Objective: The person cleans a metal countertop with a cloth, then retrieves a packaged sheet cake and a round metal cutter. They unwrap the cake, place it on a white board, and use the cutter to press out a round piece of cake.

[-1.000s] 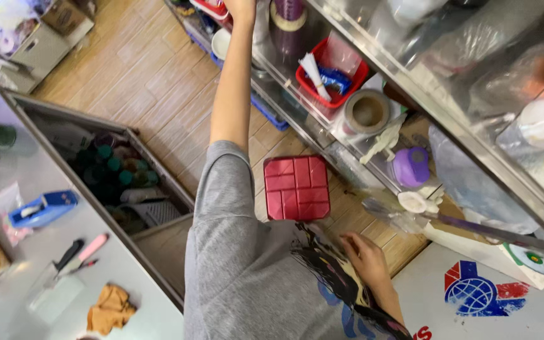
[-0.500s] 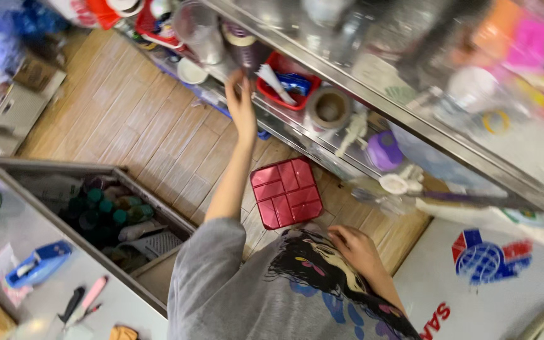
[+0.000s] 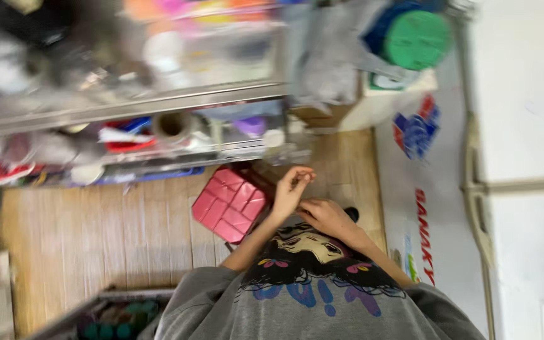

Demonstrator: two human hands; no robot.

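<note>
My left hand (image 3: 291, 189) is lifted in front of my chest with its fingers curled. My right hand (image 3: 328, 217) is just below and to the right of it, and their fingertips nearly meet. Blur hides whether anything small is pinched between them. A red quilted square box (image 3: 231, 201) sits on the wooden floor (image 3: 108, 233) just left of my left forearm. My grey printed shirt (image 3: 310, 302) fills the bottom of the view.
A metal shelf rack (image 3: 127, 107) runs across the top with a tape roll (image 3: 172, 124), a purple item (image 3: 250, 126) and a red tray (image 3: 127, 143) on it. A green-lidded container (image 3: 417, 39) is top right. A bin with green bottles (image 3: 114, 315) is bottom left.
My left arm came down from the shelf, and the hand now meets my right hand in front of my chest. The view swung to the right and blurred.
</note>
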